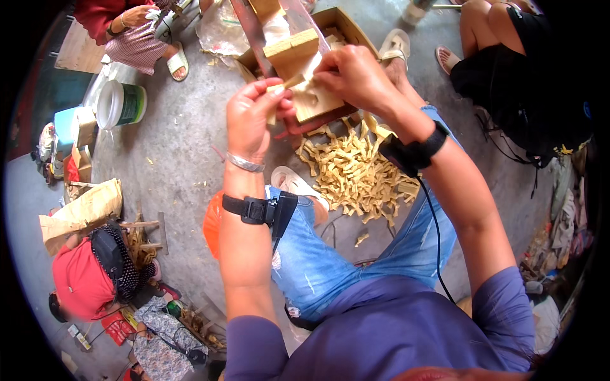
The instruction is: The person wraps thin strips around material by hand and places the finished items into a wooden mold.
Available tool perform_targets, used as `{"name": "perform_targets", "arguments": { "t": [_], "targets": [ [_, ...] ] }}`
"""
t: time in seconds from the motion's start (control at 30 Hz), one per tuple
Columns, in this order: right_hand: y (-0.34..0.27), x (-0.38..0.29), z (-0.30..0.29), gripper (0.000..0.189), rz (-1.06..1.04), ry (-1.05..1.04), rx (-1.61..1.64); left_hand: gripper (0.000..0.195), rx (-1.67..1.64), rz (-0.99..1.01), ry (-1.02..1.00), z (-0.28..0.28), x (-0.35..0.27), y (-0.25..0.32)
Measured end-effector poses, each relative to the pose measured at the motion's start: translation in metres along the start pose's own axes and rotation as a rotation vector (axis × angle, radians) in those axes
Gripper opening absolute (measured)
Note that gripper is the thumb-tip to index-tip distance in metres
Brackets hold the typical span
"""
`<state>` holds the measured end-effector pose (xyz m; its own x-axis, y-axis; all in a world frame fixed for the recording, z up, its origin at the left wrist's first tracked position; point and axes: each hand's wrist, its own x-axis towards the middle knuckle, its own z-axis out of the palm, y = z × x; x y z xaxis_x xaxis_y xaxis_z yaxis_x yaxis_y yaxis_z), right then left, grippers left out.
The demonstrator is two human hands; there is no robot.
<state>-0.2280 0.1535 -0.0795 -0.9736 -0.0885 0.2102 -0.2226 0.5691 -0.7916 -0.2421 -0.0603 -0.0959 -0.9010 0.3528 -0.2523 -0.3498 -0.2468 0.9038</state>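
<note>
My left hand (250,112) pinches a short yellowish strip (293,82) between thumb and fingers, above a narrow reddish bench (329,114). My right hand (352,78) is just to the right, its fingers curled and pinched near the strip's other end; the fingertips are partly hidden. Under both hands lies a pale flat piece (312,102) on the bench. Just beyond it, a yellowish wooden block (291,47) stands across the bench. A heap of twisted, bow-shaped yellowish pieces (362,174) covers the floor between my feet.
Behind the bench sits a cardboard box (340,21) beside a clear plastic bag (221,31). A white-and-green bucket (121,105) lies to the left. People sit at upper left, upper right (505,71) and lower left (83,281). A black cable (436,228) hangs from my right wrist strap.
</note>
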Motion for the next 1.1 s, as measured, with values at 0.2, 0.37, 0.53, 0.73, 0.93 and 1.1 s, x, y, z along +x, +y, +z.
{"name": "perform_targets", "arguments": {
  "t": [0.2,0.37,0.53,0.73,0.93,1.1],
  "targets": [
    [-0.011,-0.023,-0.015,0.018,0.2,0.053,0.201,0.027,-0.23,-0.083,-0.089,0.004,-0.032,0.003],
    [-0.014,-0.06,-0.052,0.018,-0.072,0.243,-0.011,0.033,-0.273,-0.123,-0.163,0.031,-0.075,-0.009],
    [-0.036,-0.109,-0.059,0.016,-0.126,0.275,0.398,0.03,0.348,0.09,0.022,0.065,-0.11,-0.06],
    [-0.077,-0.211,-0.054,0.007,-0.121,0.045,0.297,0.03,-0.339,-0.255,-0.143,0.117,-0.152,-0.063],
    [-0.068,-0.277,-0.04,0.019,0.063,0.203,0.541,0.021,-0.419,-0.364,-0.221,0.127,-0.169,-0.07],
    [-0.066,-0.283,-0.037,0.012,0.339,0.333,0.624,0.017,-0.448,-0.314,-0.19,0.142,-0.181,-0.075]
  ]
}}
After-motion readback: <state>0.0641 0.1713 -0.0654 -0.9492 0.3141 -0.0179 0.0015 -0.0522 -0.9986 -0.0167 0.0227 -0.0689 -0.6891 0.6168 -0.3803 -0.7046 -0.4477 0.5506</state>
